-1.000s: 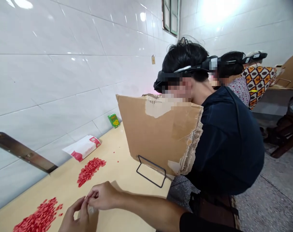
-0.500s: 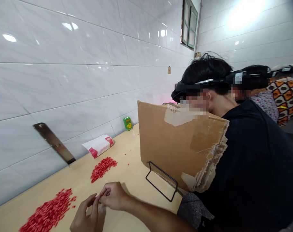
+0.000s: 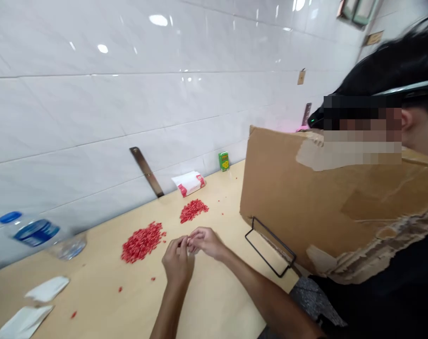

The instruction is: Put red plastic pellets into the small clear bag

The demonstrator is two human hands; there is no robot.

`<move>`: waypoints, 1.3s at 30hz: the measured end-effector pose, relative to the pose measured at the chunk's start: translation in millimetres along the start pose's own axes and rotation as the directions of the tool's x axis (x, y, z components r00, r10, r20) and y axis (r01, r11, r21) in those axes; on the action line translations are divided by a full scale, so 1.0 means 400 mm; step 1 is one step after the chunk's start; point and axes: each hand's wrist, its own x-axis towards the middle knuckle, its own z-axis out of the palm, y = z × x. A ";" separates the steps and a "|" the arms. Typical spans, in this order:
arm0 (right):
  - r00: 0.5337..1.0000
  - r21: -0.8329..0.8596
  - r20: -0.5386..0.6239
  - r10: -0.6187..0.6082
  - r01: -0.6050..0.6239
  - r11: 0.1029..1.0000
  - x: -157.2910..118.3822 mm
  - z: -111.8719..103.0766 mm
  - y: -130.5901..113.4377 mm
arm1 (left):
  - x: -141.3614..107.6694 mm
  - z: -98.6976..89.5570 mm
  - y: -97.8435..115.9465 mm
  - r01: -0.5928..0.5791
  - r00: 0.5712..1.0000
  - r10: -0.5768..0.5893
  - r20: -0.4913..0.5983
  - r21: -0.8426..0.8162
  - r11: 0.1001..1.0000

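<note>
A pale wooden surface [image 3: 214, 301] runs along a white tiled wall [image 3: 94, 108]. The left hand [image 3: 178, 261] and right hand [image 3: 205, 241] meet above it, their fingertips [image 3: 183, 242] pinched closed together; anything between them is hidden. Just left of them lies a heap of red pieces [image 3: 142, 242], and a smaller heap of red pieces [image 3: 194, 210] lies farther away. A cardboard screen [image 3: 305, 197] on a wire stand [image 3: 270, 247] stands to the right, with a person [image 3: 393, 84] leaning over it. A plastic water bottle [image 3: 34, 234] lies far left.
</note>
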 end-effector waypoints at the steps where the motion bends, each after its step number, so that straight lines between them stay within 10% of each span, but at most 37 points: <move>1: 1.000 0.035 0.017 -0.002 0.002 0.999 -0.002 -0.005 0.003 | -0.004 0.000 0.009 0.079 0.995 -0.080 -0.066 -0.023 0.997; 22: 0.987 0.175 0.149 0.066 -0.093 0.980 -0.017 -0.026 0.030 | -0.039 0.013 0.032 0.093 0.987 -0.102 -0.121 -0.079 0.993; 39: 0.998 0.175 0.039 -0.040 0.032 0.984 -0.017 -0.006 0.044 | -0.044 0.035 0.010 -0.130 0.958 0.124 -0.258 -0.005 0.992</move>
